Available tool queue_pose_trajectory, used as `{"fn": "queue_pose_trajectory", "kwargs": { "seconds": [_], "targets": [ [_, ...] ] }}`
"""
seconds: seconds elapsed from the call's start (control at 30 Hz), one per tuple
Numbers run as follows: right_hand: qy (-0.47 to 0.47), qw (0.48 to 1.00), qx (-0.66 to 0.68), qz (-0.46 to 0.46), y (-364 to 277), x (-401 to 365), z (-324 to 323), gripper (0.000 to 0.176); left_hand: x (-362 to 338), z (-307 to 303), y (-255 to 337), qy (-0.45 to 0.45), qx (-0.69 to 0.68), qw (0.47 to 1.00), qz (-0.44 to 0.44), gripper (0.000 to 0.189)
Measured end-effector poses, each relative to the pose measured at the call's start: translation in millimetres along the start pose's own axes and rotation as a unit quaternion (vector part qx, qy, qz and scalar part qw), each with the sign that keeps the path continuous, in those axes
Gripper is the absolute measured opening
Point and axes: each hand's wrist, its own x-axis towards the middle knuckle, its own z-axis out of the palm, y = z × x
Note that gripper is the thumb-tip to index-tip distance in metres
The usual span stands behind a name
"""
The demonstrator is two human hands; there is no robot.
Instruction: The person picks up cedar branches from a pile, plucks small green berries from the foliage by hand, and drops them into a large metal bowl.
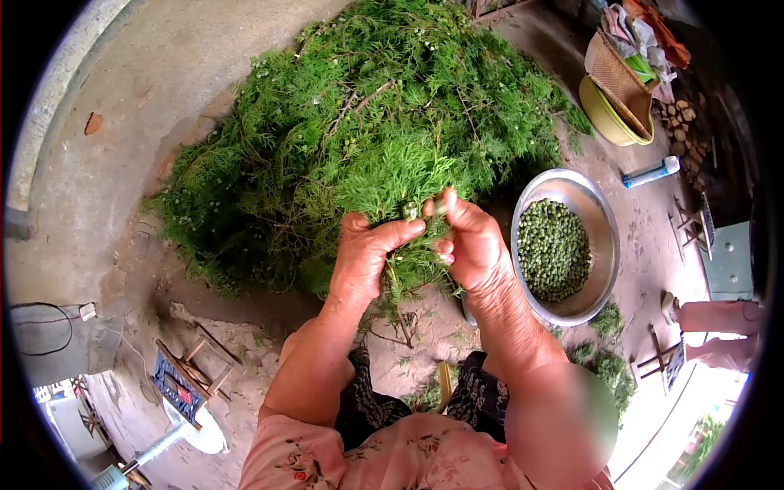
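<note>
My left hand [365, 255] grips a leafy green sprig [406, 265] that hangs down between both hands. My right hand [469, 241] pinches a small green seed cone [411, 211] at the top of that sprig with thumb and fingertips. Beyond the hands lies a big heap of feathery green branches [367, 122] on the concrete ground. To the right stands a steel bowl [603, 237] holding many small green cones [554, 249].
A yellow basin with a woven basket [618, 94] sits at the far right, with a blue-white bottle [651, 172] nearby. A small wooden stool [188, 371] stands at lower left. Another person's legs [719, 327] show at the right edge. Picked-over sprigs [608, 359] lie by the bowl.
</note>
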Motion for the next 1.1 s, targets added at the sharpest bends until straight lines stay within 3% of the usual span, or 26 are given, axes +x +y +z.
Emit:
{"fn": "queue_pose_trajectory", "kwargs": {
  "seconds": [0.07,0.13,0.2,0.27,0.33,0.37,0.4,0.43,0.47,0.57,0.6,0.63,0.7,0.73,0.87,0.97,1.0,1.07,1.1],
  "targets": [
    [-0.028,0.998,0.052,0.012,-3.9,-1.4,-2.0,0.025,-0.2,3.4,1.3,-0.004,0.007,1.000,0.020,0.011],
    [-0.075,0.996,0.018,-0.053,-8.8,-1.1,-1.9,0.026,2.1,4.9,0.4,-0.007,0.013,0.999,0.040,0.012],
    [-0.071,0.990,-0.001,-0.119,-17.2,-0.1,-1.4,0.022,8.1,1.3,-4.0,-0.031,0.082,0.985,0.146,0.013],
    [-0.101,0.983,-0.027,-0.149,-24.6,-2.6,-1.6,0.022,10.7,-2.5,-5.0,-0.040,0.107,0.978,0.174,0.011],
    [-0.114,0.980,-0.050,-0.155,-22.8,-4.8,-0.6,0.022,11.2,-1.8,-4.3,-0.013,0.245,0.944,0.219,0.008],
    [-0.062,0.967,-0.162,-0.186,-16.3,-7.5,4.6,0.022,7.7,2.1,-3.4,-0.014,0.283,0.927,0.246,0.006],
    [-0.007,0.938,-0.272,-0.214,-10.5,-8.6,9.5,0.021,7.7,-0.5,-5.4,-0.016,0.284,0.927,0.243,0.006],
    [-0.018,0.923,-0.312,-0.224,-5.2,-6.0,10.2,0.023,8.8,-5.9,-7.3,-0.028,0.332,0.909,0.250,0.011],
    [-0.002,0.870,-0.392,-0.297,2.6,-0.7,8.3,0.024,10.5,-9.3,-9.1,-0.040,0.378,0.888,0.257,0.015],
    [0.020,0.776,-0.507,-0.375,9.4,1.7,11.8,0.019,11.9,-7.2,-9.2,-0.060,0.376,0.881,0.281,0.016],
    [0.020,0.776,-0.507,-0.375,8.9,1.5,11.9,0.019,11.4,-5.4,-7.1,-0.070,0.390,0.865,0.308,0.015],
    [0.015,0.832,-0.457,-0.316,8.1,0.3,11.9,0.017,8.1,-2.4,-4.5,-0.070,0.391,0.865,0.307,0.015],
    [0.011,0.948,-0.280,-0.154,-2.6,-6.5,14.6,0.015,0.9,3.5,0.5,-0.021,0.293,0.936,0.196,0.013],
    [0.004,0.972,-0.196,-0.127,-8.0,-5.0,10.2,0.017,2.8,1.9,-1.4,-0.021,0.293,0.936,0.196,0.013],
    [-0.056,0.981,-0.014,-0.185,-19.4,1.4,-1.1,0.017,10.4,1.8,-4.3,-0.021,0.157,0.963,0.220,0.016],
    [-0.022,0.980,0.071,-0.187,-27.7,-7.2,12.3,0.015,9.6,8.0,-1.2,0.002,0.127,0.966,0.223,0.015],
    [-0.023,0.980,0.071,-0.186,-26.7,-6.9,8.1,0.015,9.2,8.7,-0.7,0.009,0.133,0.963,0.234,0.015],
    [-0.139,0.971,0.075,-0.177,-24.3,-5.2,-2.2,0.019,10.6,7.1,-2.1,0.010,0.149,0.958,0.244,0.015],
    [-0.106,0.982,0.045,-0.153,-22.7,-6.0,-0.7,0.022,10.7,6.6,-2.9,0.010,0.164,0.954,0.252,0.014]
  ]
}}
